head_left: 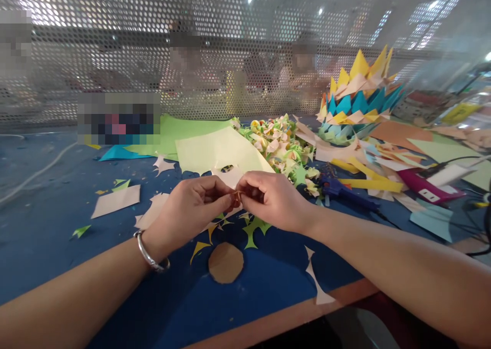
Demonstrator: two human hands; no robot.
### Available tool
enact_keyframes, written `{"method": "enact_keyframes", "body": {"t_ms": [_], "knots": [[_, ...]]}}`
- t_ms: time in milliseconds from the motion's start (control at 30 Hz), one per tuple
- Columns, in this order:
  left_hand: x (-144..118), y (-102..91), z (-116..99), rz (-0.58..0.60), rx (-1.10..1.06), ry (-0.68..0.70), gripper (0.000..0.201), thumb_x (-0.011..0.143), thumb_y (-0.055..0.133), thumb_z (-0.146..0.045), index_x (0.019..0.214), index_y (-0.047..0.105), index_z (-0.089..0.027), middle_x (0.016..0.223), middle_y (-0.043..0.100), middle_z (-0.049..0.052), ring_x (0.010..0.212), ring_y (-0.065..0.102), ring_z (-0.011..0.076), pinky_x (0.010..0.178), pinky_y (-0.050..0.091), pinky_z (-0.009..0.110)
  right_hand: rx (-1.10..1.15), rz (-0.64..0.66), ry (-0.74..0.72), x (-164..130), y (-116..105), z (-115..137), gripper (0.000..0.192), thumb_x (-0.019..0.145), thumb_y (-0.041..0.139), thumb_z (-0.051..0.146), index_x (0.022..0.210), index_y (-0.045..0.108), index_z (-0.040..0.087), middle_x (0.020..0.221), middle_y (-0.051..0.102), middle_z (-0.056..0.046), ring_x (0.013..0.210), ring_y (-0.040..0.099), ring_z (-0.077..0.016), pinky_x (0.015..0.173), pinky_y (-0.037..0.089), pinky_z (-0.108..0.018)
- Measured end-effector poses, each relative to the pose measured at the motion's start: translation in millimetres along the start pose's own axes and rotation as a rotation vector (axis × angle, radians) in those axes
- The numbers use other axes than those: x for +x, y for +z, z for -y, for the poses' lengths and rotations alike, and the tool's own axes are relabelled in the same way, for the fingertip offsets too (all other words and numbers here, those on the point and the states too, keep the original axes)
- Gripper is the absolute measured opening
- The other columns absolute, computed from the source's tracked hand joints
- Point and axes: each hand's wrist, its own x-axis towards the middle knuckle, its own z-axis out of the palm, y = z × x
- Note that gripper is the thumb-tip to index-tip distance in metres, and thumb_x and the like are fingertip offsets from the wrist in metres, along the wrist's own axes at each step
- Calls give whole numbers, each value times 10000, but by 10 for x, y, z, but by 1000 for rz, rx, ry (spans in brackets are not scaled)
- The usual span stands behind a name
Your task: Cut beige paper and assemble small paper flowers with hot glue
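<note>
My left hand (199,201) and my right hand (274,201) meet above the blue table, fingertips pinched together. Between them is a small orange-brown piece (238,194), thin and seemingly folded; the fingers mostly cover it, so its exact kind cannot be made out. Just below the hands lies a round brown cardboard disc (226,263). Green paper offcuts (251,234) and a yellow offcut (199,250) are scattered around it. Behind the hands are a pale yellow paper sheet (215,147) with scalloped cut edges and a heap of small folded paper pieces (280,139).
A blue glue gun (349,194) lies right of the heap, near a purple power strip (429,185) with cables. A tiered, pointed paper model (358,103) stands at the back right. Behind runs a perforated metal screen (249,73). The wooden table edge (284,318) is in front.
</note>
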Motion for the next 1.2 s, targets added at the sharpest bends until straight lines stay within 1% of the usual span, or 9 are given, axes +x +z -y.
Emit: {"method": "enact_keyframes", "body": {"t_ms": [300,433,600,733,833,900,1000,1200], "knots": [[-3,14,-27,-16,36,-11,155,779,651,-295,743,681,-148,687,693,40,640,615,145,564,489,232,43,2,-14,-1,15,-5,19,807,573,160,801,588,149,688,568,15,580,510,-69,553,402,-209],[-12,0,-17,1,18,-6,163,778,663,-302,736,681,-146,676,689,35,616,600,134,533,467,217,48,2,-14,-8,1,-20,34,818,575,170,817,597,144,680,566,18,571,504,-65,550,401,-206],[-20,18,3,4,-55,-7,185,764,701,-333,798,681,-152,743,717,47,680,643,151,579,507,229,60,3,0,-9,-25,-6,43,832,567,167,828,606,149,696,574,14,586,510,-68,561,410,-209],[-18,41,-38,-26,-46,-31,183,745,698,-322,761,666,-143,731,721,61,674,657,165,591,527,252,56,1,15,-14,-34,13,47,829,567,160,827,613,153,701,580,12,588,512,-72,564,416,-213],[-19,35,-54,-35,-15,-25,163,743,681,-302,734,675,-139,697,714,56,636,645,155,564,512,245,40,4,17,-23,-35,17,47,824,572,158,829,619,158,705,590,11,589,523,-75,564,422,-214],[-21,23,-52,-19,-9,-20,159,751,667,-301,734,681,-144,691,713,50,626,641,148,562,508,243,47,14,15,-25,-36,17,41,824,575,160,829,616,162,713,596,11,584,526,-74,555,426,-210],[-20,2,-50,20,-35,-19,145,763,645,-290,746,683,-151,709,716,45,657,652,149,604,522,250,53,25,12,-24,-44,19,24,819,584,161,822,608,163,717,594,13,572,521,-70,539,425,-204],[-17,-21,-63,99,-63,-17,121,756,631,-271,761,668,-156,727,712,45,698,669,163,662,540,276,26,49,-3,-41,-74,49,43,799,589,125,811,605,163,677,570,22,552,503,-71,520,409,-203]]}}
